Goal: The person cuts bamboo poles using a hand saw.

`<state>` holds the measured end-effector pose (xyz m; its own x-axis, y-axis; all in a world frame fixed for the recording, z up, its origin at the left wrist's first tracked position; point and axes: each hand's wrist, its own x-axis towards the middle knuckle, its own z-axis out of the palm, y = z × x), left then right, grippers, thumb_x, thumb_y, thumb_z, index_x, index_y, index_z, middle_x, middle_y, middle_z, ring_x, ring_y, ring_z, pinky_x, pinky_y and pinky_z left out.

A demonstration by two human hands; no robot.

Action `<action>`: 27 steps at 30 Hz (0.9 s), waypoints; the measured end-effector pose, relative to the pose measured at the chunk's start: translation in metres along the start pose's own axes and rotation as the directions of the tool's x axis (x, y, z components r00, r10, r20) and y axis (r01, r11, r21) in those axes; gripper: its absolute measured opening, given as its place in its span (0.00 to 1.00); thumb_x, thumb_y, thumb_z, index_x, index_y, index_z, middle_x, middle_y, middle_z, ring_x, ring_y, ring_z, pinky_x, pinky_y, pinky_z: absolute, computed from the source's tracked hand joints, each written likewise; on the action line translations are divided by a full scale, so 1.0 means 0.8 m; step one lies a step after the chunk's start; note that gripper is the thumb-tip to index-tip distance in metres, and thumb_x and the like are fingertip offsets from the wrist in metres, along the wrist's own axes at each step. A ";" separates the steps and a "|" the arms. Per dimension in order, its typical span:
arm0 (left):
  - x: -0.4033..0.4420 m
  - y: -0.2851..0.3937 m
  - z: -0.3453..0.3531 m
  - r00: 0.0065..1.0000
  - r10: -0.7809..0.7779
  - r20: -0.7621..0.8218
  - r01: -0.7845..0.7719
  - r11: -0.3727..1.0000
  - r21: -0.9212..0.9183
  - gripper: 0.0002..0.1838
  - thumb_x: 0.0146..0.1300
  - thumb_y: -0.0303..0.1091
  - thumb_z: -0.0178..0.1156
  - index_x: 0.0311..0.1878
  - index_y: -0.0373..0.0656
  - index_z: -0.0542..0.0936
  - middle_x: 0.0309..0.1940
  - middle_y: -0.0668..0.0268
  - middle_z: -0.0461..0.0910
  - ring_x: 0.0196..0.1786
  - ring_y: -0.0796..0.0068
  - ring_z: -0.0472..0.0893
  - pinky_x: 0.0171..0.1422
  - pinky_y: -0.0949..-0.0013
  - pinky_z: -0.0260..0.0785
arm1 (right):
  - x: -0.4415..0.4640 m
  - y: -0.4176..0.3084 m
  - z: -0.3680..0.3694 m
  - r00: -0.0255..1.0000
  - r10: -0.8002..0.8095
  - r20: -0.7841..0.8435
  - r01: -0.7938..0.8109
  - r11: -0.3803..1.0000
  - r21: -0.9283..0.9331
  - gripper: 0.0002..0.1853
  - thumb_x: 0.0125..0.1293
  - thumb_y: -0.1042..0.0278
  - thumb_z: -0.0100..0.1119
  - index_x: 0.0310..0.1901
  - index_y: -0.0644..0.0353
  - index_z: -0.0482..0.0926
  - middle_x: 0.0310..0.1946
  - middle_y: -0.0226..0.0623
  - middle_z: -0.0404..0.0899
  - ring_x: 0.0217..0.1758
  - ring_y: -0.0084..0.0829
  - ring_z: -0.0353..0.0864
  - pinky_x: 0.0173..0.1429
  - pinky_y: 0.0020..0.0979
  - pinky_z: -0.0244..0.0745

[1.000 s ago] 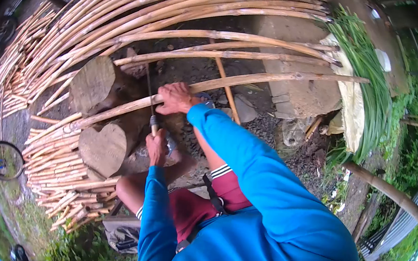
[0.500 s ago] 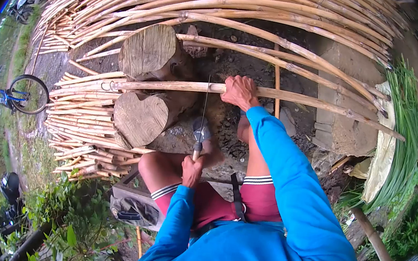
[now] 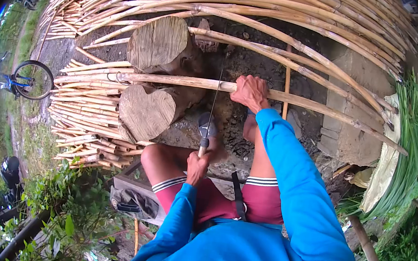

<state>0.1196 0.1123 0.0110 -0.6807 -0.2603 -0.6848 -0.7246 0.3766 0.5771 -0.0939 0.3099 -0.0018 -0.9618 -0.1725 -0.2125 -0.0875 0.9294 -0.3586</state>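
Note:
A long bamboo pole (image 3: 173, 81) lies across two cut log stumps, the upper stump (image 3: 158, 43) and the heart-shaped lower stump (image 3: 146, 113). My right hand (image 3: 251, 92) is closed over the pole just right of the stumps. In my left hand (image 3: 197, 167), closed below the pole, is the handle of a thin-bladed saw (image 3: 212, 111). Its narrow blade points away from me and crosses the pole a little left of my right hand. How deep the blade sits in the bamboo is too fine to make out.
Many long bamboo poles (image 3: 266, 3) lie side by side beyond the stumps. Shorter cut pieces (image 3: 85, 115) are stacked at the left. Long green leaves (image 3: 407, 139) lie at the right by a concrete slab (image 3: 348, 121). A bicycle (image 3: 31, 80) stands far left.
The view has shifted slightly, so the scene sits a little further right and higher. Both hands keep their grips, and the saw still crosses the pole, tilted slightly more.

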 end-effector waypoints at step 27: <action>0.044 0.008 0.006 0.999 0.023 -0.036 -0.016 0.983 0.185 0.25 0.55 0.49 0.60 0.40 0.31 0.83 0.29 0.47 0.83 0.35 0.57 0.85 0.41 0.57 0.73 | -0.001 0.002 0.002 0.999 -0.048 0.002 0.048 0.999 -0.015 0.13 0.47 0.60 0.62 0.28 0.61 0.86 0.29 0.54 0.84 0.34 0.52 0.86 0.43 0.45 0.82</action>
<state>0.0919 0.1101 -0.0114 -0.7006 -0.2837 -0.6547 -0.6813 0.5388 0.4955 -0.0930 0.3113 -0.0039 -0.9559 -0.2175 -0.1973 -0.1372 0.9248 -0.3548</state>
